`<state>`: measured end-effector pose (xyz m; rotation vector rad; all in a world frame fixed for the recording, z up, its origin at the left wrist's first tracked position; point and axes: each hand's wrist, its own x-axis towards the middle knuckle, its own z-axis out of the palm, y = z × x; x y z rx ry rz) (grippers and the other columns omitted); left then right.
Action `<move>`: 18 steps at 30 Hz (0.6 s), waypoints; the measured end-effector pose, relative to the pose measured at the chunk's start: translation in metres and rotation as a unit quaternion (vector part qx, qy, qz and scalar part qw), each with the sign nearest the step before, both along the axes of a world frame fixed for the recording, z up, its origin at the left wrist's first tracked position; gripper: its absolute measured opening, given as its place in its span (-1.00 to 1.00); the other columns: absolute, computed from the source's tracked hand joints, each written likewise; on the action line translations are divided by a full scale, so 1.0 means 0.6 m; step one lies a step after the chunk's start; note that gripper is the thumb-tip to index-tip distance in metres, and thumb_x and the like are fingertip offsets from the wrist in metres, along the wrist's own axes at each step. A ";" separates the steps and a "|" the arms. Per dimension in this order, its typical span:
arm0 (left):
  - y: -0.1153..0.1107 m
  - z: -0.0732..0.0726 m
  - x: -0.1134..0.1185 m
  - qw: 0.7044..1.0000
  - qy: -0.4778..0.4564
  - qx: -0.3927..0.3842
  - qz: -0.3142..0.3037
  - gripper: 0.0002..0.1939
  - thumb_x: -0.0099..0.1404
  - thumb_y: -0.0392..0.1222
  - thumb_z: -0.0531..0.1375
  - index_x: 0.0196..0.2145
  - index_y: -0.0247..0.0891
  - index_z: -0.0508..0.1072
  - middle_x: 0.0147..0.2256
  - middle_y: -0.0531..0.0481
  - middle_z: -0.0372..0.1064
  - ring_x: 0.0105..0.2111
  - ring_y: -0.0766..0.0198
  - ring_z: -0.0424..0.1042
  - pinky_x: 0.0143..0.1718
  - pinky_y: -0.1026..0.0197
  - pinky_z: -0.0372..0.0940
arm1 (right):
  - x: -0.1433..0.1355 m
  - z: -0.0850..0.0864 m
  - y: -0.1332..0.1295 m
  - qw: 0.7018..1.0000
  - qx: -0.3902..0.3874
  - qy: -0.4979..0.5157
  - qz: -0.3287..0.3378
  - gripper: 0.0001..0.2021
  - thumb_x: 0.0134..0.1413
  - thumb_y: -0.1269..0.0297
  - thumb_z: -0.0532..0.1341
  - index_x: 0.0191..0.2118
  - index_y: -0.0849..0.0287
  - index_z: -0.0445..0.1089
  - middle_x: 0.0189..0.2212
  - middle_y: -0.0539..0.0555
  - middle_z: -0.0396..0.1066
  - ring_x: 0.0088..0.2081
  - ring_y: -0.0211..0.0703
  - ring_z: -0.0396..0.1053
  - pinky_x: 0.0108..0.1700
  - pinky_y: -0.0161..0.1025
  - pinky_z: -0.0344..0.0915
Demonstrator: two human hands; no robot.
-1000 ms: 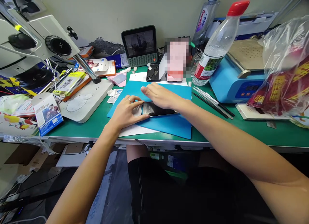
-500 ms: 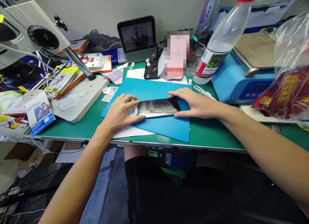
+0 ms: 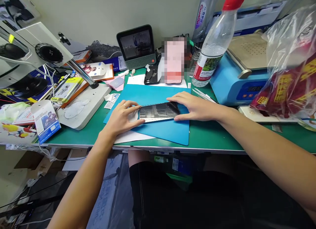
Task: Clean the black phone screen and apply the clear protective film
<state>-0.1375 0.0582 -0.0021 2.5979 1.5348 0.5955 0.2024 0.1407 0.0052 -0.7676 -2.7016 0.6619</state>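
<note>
A dark, glossy phone (image 3: 159, 111) lies sideways over the blue mat (image 3: 170, 133), its screen reflecting light streaks. My left hand (image 3: 123, 118) grips its left end between thumb and fingers, with a ring on one finger and something whitish, perhaps a cloth, under the palm. At the other end, my right hand (image 3: 191, 107) holds the phone's right edge, thumb on the near side and fingers on the far side. White paper (image 3: 133, 135) sticks out from beneath the mat.
Behind the mat stand a small display (image 3: 136, 44), a black phone (image 3: 151, 74) and a blurred pink item (image 3: 174, 61). A bottle (image 3: 209, 54), a blue heating device (image 3: 237, 80) and a plastic bag (image 3: 288, 74) are right; a microscope stand (image 3: 81, 115) and boxes are left.
The camera view has shifted and tilted slightly, so the bench items appear moved. Both hands keep their hold on the phone, which stays over the mat.
</note>
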 end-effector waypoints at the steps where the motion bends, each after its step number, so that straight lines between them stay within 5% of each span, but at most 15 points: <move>1: 0.000 -0.001 -0.001 1.000 -0.003 -0.001 -0.003 -0.41 0.40 0.26 0.23 0.13 -0.26 0.57 0.07 -0.19 0.48 0.01 -0.07 0.41 0.09 -0.15 0.35 | 0.000 0.000 0.000 1.000 0.001 0.000 0.000 -0.13 0.13 -0.32 0.27 0.43 0.10 0.26 0.25 0.31 0.39 0.27 0.33 0.31 0.29 0.27 0.28; 10: 0.014 0.009 -0.006 0.998 -0.048 -0.043 -0.002 -0.51 0.52 0.16 0.09 -0.01 -0.25 0.65 0.02 -0.19 0.52 0.01 -0.04 0.44 0.11 -0.13 0.32 | -0.004 0.006 0.002 0.998 -0.028 0.036 -0.053 -0.26 0.27 -0.30 0.14 0.36 0.10 0.36 0.23 0.26 0.49 0.22 0.29 0.40 0.22 0.22 0.32; 18: 0.041 0.021 0.003 0.991 -0.132 0.027 0.020 -0.59 0.51 0.08 0.09 -0.32 -0.21 0.58 -0.12 -0.12 0.58 -0.08 0.05 0.51 0.06 -0.02 0.34 | -0.033 0.003 0.010 0.981 -0.043 0.140 -0.124 -0.28 0.31 -0.40 -0.01 -0.12 0.14 0.63 -0.13 0.22 0.65 -0.07 0.14 0.56 0.01 0.02 0.40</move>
